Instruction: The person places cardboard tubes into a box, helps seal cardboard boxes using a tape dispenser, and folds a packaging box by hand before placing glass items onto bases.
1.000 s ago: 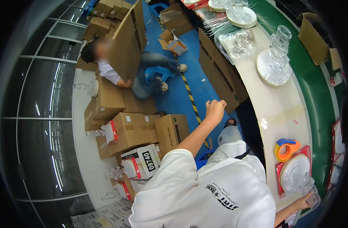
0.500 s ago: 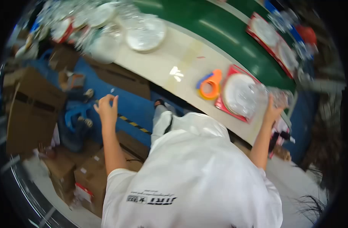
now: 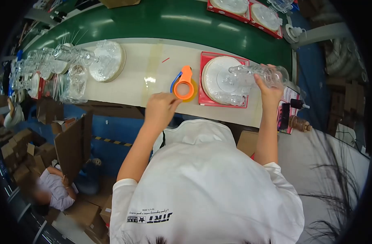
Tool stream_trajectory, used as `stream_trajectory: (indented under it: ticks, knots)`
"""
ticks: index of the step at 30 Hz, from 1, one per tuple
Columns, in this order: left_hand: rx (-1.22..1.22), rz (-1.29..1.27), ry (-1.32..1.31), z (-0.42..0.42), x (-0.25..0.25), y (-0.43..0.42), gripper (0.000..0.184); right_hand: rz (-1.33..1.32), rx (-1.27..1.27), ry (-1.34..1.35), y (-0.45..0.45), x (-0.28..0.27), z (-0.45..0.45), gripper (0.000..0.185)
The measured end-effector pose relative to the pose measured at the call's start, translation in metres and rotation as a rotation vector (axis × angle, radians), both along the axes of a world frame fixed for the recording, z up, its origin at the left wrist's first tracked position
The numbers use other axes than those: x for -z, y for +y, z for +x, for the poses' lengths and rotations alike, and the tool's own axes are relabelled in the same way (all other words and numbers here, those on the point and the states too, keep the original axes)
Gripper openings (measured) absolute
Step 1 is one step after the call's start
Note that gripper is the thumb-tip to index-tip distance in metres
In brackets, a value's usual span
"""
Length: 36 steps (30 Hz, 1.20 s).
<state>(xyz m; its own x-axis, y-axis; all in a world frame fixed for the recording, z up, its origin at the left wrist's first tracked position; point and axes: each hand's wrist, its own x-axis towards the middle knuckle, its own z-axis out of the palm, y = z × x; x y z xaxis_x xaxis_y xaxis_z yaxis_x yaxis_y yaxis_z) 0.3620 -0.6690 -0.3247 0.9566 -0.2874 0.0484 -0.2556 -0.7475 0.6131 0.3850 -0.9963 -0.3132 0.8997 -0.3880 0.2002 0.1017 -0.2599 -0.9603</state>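
Note:
My right hand (image 3: 270,83) is wrapped round a clear glass piece (image 3: 251,76) at the right of the worktable. This glass lies over a white round disc (image 3: 218,77) in a red tray (image 3: 203,97). Beside the tray's left edge is an orange and blue tape dispenser (image 3: 183,87) with yellowish tape. My left hand (image 3: 160,107) is just below and left of the dispenser, fingers bent and pressed together; whether they touch it or hold anything small is hidden.
More glass pieces on white discs (image 3: 106,61) stand left on the worktable (image 3: 133,77). Red trays (image 3: 267,20) sit beyond the green surface (image 3: 153,24). A phone (image 3: 283,117) and brown bottle (image 3: 300,123) are at right. A person holds cardboard (image 3: 74,146) at lower left.
The view has swung from the aisle and boxes to the worktable. My left hand has moved from over the floor to beside the tape dispenser. My right hand has stayed on the glass piece.

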Motion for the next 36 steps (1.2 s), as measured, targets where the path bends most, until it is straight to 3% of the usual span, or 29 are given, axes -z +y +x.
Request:
stream_trajectory:
  ticks: [3, 6, 8, 14, 16, 20, 22, 28, 31, 32, 34, 36]
  knots:
    - [0.077, -0.097, -0.107, 0.016, 0.028, -0.038, 0.012, 0.078, 0.073, -0.055, -0.018, -0.023, -0.015, 0.052]
    - [0.106, 0.051, -0.132, 0.033, 0.064, -0.065, 0.006, 0.232, 0.2, -0.146, -0.039, -0.044, -0.027, 0.052]
    - [0.017, 0.205, -0.063, 0.051, 0.078, -0.083, 0.018, 0.272, 0.263, -0.165, -0.05, -0.059, -0.034, 0.052]
    - [0.122, 0.549, -0.188, 0.092, 0.116, -0.119, 0.024, 0.373, 0.468, -0.318, -0.075, -0.083, -0.053, 0.047]
    - [0.143, 0.675, -0.155, 0.091, 0.132, -0.122, 0.023, 0.298, 0.524, -0.313, -0.086, -0.084, -0.062, 0.046]
    - [0.151, 0.684, -0.178, 0.094, 0.142, -0.117, 0.021, 0.103, 0.652, -0.323, -0.106, -0.087, -0.066, 0.046]
    - [0.107, 0.572, -0.188, 0.096, 0.138, -0.115, 0.019, -0.025, 0.724, -0.274, -0.109, -0.087, -0.066, 0.047]
    - [0.071, 0.214, -0.099, 0.098, 0.09, -0.111, 0.013, -0.056, 0.744, -0.162, -0.118, -0.068, -0.064, 0.044]
    - [-0.155, -0.32, 0.005, 0.096, 0.08, -0.098, 0.016, -0.012, 0.746, -0.161, -0.119, -0.068, -0.059, 0.046]
    - [-0.158, -0.317, -0.002, 0.094, 0.064, -0.096, 0.016, -0.004, 0.722, -0.168, -0.12, -0.069, -0.059, 0.048]
    - [-0.299, -0.681, 0.055, 0.087, 0.023, -0.092, 0.027, 0.012, 0.673, -0.176, -0.12, -0.071, -0.058, 0.052]
    - [-0.343, -0.717, -0.039, 0.087, 0.014, -0.07, 0.034, 0.048, 0.603, -0.18, -0.113, -0.071, -0.055, 0.052]
